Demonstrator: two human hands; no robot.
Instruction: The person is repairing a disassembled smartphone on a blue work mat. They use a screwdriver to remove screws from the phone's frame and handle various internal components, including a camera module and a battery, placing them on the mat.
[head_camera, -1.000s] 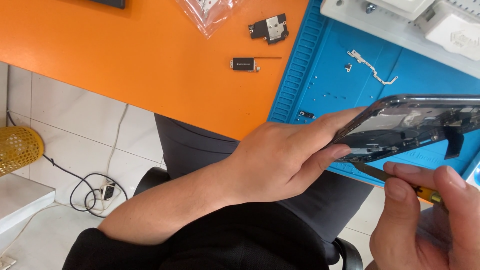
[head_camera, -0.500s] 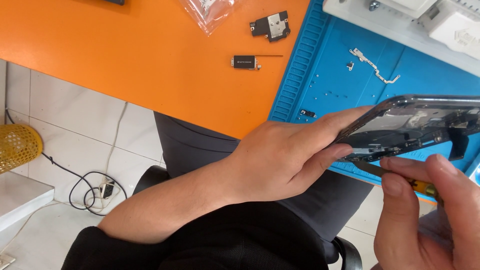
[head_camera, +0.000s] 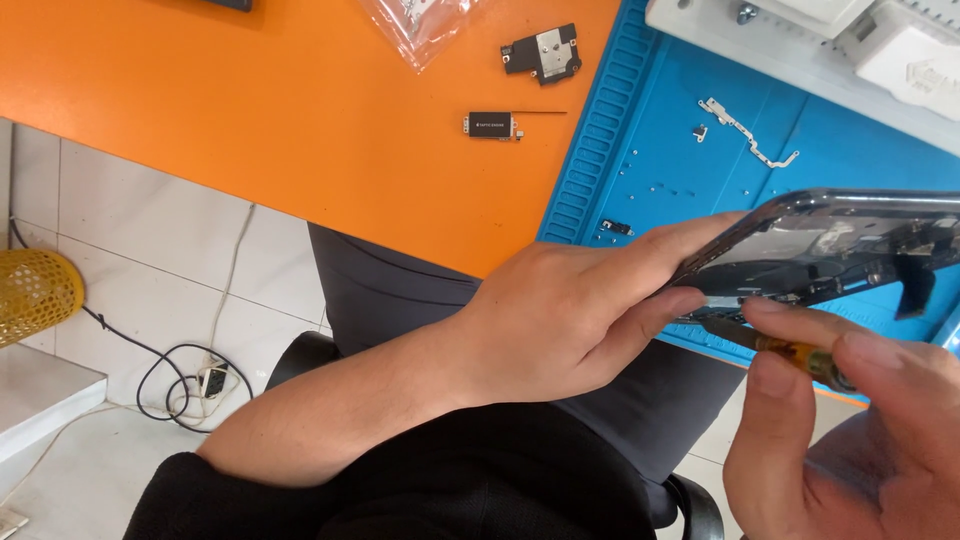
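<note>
Disassembly well advanced: opened phone frame (head_camera: 840, 250), held over the blue mat (head_camera: 640, 150) in the left hand (head_camera: 570, 310). Right hand (head_camera: 850, 440) grips a screwdriver (head_camera: 790, 352) at its lower edge. Speaker module (head_camera: 541, 52), vibration motor (head_camera: 491, 126) and bracket (head_camera: 745, 135) lie removed; internals remain.

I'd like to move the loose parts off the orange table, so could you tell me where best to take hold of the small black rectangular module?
Grip the small black rectangular module across its two long edges, coming from above. It lies flat on the orange table, with a thin wire to its right, so avoid that end.
</note>
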